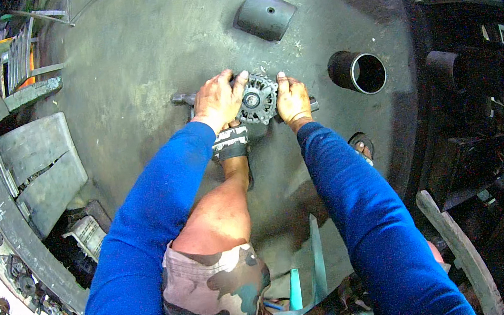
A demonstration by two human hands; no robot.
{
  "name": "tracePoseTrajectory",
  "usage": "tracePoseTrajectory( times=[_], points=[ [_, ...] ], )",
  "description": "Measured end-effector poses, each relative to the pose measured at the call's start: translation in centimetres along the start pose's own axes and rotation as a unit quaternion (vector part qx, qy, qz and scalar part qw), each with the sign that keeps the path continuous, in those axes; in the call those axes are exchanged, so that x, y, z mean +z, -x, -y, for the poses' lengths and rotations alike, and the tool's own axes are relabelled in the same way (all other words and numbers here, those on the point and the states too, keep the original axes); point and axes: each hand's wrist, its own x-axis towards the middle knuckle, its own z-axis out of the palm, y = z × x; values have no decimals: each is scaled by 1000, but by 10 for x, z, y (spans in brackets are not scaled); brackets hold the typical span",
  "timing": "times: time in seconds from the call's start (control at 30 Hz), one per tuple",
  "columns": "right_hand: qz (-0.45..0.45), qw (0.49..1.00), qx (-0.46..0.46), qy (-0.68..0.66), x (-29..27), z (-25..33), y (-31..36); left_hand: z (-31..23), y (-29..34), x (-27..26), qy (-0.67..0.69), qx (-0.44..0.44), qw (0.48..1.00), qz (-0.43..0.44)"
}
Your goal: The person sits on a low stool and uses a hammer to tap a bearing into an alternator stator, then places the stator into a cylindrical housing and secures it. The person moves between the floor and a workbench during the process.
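Between my hands is an alternator [254, 100], round and grey, with a ring of vents and a hub facing up. My left hand [216, 102] grips its left side, thumb toward the rim and fingertips partly hidden. On the opposite side my right hand [293, 99] is closed against the housing, its fingers curled over the edge. Dark metal ends stick out past both hands: one at the left [181, 97] and another at the right [313, 105]. Whether these belong to one bar under the alternator, I cannot tell. My sandalled foot [230, 140] is just below it.
A dark cylinder [265, 15] with a small hole lies beyond my hands. To the right is an open-ended metal sleeve [368, 73]. A bench [16, 193] with tools and parts lines the left; a wooden plank [462, 253] leans at lower right.
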Motion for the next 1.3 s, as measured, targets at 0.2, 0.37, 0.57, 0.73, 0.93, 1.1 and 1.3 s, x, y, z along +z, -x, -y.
tracePoseTrajectory(
  times=[0.2, 0.37, 0.57, 0.73, 0.93, 1.1, 1.3],
  points=[
    [3, 997, 40, 59, -2, 1, 22, -3, 4, -7, -17, -3, 1000, 19],
    [-26, 996, 80, 5, -14, 4, 37, -15, 9, -1, -39, 69, 996, -34],
    [-31, 997, 68, -1, -43, 11, 44, -21, 11, 5, 54, 121, 988, -77],
    [-82, 995, 26, 45, -50, 15, 35, -23, 4, 11, 64, 117, 989, -70],
    [-37, 996, 85, -5, -46, 45, 34, -29, 3, -9, -24, 57, 992, -109],
    [-61, 998, -9, 32, -57, 35, 43, -29, 20, -10, 68, 116, 983, -122],
    [13, 995, 84, -50, -63, 20, 51, -50, 36, -34, 26, 64, 997, -36]
  ],
)
